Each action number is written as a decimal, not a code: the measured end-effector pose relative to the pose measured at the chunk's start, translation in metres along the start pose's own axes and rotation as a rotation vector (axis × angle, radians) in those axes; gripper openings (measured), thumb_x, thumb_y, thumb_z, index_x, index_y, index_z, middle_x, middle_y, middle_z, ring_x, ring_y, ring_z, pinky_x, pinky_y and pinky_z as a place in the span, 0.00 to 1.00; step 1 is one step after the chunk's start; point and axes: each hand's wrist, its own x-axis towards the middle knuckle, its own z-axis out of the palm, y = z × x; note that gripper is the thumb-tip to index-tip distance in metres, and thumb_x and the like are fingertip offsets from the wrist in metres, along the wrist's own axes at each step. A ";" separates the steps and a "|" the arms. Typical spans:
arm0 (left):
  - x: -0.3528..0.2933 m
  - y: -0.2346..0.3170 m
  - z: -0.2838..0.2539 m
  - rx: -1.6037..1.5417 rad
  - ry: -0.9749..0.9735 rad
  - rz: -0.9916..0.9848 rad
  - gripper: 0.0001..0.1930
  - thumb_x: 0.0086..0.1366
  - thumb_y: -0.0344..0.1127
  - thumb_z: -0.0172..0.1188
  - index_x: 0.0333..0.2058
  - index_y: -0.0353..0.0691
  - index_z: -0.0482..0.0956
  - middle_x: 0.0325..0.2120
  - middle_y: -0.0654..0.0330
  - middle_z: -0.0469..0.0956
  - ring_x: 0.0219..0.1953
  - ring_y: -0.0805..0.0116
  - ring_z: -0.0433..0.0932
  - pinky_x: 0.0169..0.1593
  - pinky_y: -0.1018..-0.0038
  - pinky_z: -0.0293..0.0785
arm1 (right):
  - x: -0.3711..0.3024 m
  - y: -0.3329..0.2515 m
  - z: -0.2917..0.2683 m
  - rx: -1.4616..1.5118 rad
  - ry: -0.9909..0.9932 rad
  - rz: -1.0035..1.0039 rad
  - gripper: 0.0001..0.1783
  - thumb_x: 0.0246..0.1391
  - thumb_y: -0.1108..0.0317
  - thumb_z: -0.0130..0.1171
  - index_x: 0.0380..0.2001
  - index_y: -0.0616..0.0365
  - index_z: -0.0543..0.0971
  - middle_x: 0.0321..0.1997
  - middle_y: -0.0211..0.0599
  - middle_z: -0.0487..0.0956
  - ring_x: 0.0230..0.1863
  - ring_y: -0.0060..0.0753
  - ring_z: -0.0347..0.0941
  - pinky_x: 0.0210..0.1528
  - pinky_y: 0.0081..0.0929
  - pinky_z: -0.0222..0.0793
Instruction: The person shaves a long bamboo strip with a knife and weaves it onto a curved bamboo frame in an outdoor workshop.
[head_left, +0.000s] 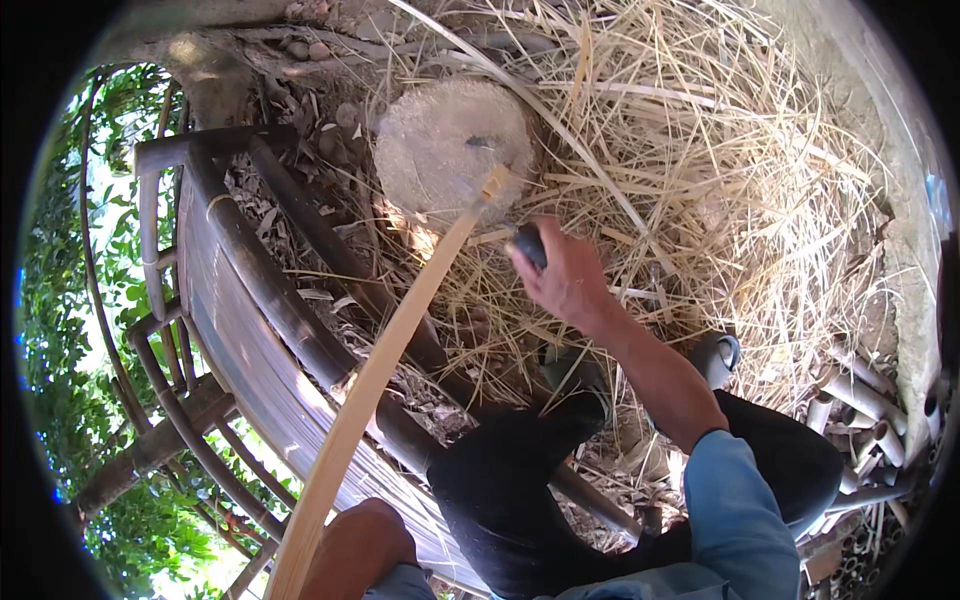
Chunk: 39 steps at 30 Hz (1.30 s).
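Observation:
My right hand (570,275) is closed around the dark handle (530,245) of what looks like a knife, its blade mostly a blur beside the strip's far end. A long, pale bamboo strip (395,345) runs from the lower left edge up to a round wooden stump (440,135). Over the stump, the strip's tip has a short yellowish section set off by a grey smear. Of my left arm, only bare skin and a bit of blue sleeve show beside the strip's near part; the left hand's fingers lie outside the picture.
Straw-like shavings (740,190) cover the ground to the right of the stump. A dark bamboo bench (290,310) stands at the left. Cut bamboo tubes (865,400) are piled at the lower right, by a pale wall (860,110). My dark-trousered legs (510,490) are below.

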 end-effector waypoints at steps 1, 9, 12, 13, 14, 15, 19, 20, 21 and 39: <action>0.000 0.000 -0.002 -0.001 0.000 0.004 0.25 0.76 0.59 0.38 0.29 0.45 0.66 0.15 0.71 0.60 0.13 0.80 0.58 0.15 0.79 0.58 | -0.007 -0.016 -0.004 0.162 0.030 -0.103 0.17 0.64 0.59 0.62 0.43 0.61 0.72 0.23 0.48 0.80 0.19 0.48 0.80 0.18 0.37 0.76; -0.004 -0.008 -0.006 0.009 0.035 -0.015 0.25 0.73 0.60 0.41 0.29 0.44 0.66 0.15 0.71 0.58 0.14 0.78 0.56 0.17 0.77 0.56 | -0.001 0.015 0.005 -0.066 0.023 -0.006 0.17 0.64 0.58 0.63 0.45 0.59 0.71 0.25 0.43 0.82 0.18 0.42 0.79 0.17 0.37 0.74; -0.007 -0.012 -0.010 0.010 0.055 -0.041 0.25 0.72 0.61 0.42 0.29 0.44 0.66 0.15 0.70 0.58 0.14 0.77 0.55 0.18 0.76 0.55 | 0.004 0.047 0.016 -0.088 -0.027 -0.035 0.18 0.64 0.58 0.63 0.47 0.58 0.70 0.25 0.45 0.81 0.19 0.44 0.79 0.17 0.38 0.74; -0.010 -0.016 -0.009 0.016 0.064 -0.054 0.25 0.72 0.61 0.42 0.29 0.44 0.66 0.15 0.70 0.58 0.14 0.77 0.55 0.18 0.76 0.55 | 0.010 0.068 0.021 -0.176 -0.081 0.152 0.19 0.63 0.59 0.63 0.47 0.58 0.70 0.25 0.45 0.81 0.20 0.44 0.80 0.18 0.38 0.74; -0.006 -0.017 -0.003 -0.017 0.079 -0.042 0.25 0.71 0.61 0.43 0.29 0.44 0.66 0.15 0.70 0.57 0.14 0.77 0.55 0.18 0.76 0.55 | 0.018 0.101 0.013 -0.228 -0.020 0.196 0.20 0.63 0.58 0.63 0.49 0.57 0.70 0.25 0.48 0.81 0.22 0.47 0.80 0.18 0.40 0.75; -0.003 -0.015 -0.004 -0.021 0.078 -0.027 0.25 0.71 0.61 0.43 0.29 0.44 0.66 0.15 0.70 0.57 0.14 0.76 0.54 0.18 0.75 0.55 | 0.026 0.093 0.017 -0.214 -0.003 0.173 0.20 0.63 0.58 0.63 0.49 0.57 0.70 0.25 0.48 0.81 0.22 0.47 0.80 0.18 0.40 0.75; 0.002 -0.009 -0.026 0.035 0.122 -0.064 0.25 0.70 0.62 0.44 0.29 0.44 0.66 0.15 0.70 0.56 0.15 0.75 0.53 0.19 0.74 0.54 | -0.003 0.086 0.028 -0.190 0.022 -0.039 0.23 0.62 0.59 0.63 0.53 0.60 0.69 0.25 0.55 0.79 0.24 0.56 0.80 0.22 0.43 0.74; 0.007 -0.011 -0.025 0.026 0.145 -0.061 0.25 0.69 0.62 0.45 0.29 0.44 0.67 0.15 0.70 0.56 0.15 0.75 0.53 0.20 0.74 0.53 | 0.004 0.094 0.017 -0.215 -0.009 0.120 0.24 0.62 0.59 0.63 0.54 0.57 0.68 0.26 0.52 0.81 0.24 0.54 0.80 0.23 0.44 0.75; 0.010 -0.010 -0.023 0.017 0.183 -0.064 0.25 0.69 0.62 0.45 0.29 0.44 0.67 0.15 0.70 0.56 0.15 0.75 0.53 0.20 0.74 0.53 | 0.006 0.098 0.006 -0.240 -0.041 0.279 0.24 0.61 0.58 0.63 0.55 0.54 0.68 0.27 0.50 0.82 0.24 0.53 0.81 0.24 0.44 0.76; 0.140 0.142 -0.140 -0.262 0.196 -0.169 0.14 0.78 0.39 0.42 0.33 0.38 0.67 0.18 0.65 0.55 0.17 0.75 0.51 0.18 0.76 0.48 | -0.129 -0.238 -0.068 -0.208 -0.015 -0.062 0.20 0.64 0.61 0.60 0.55 0.57 0.70 0.38 0.57 0.82 0.32 0.63 0.80 0.35 0.53 0.76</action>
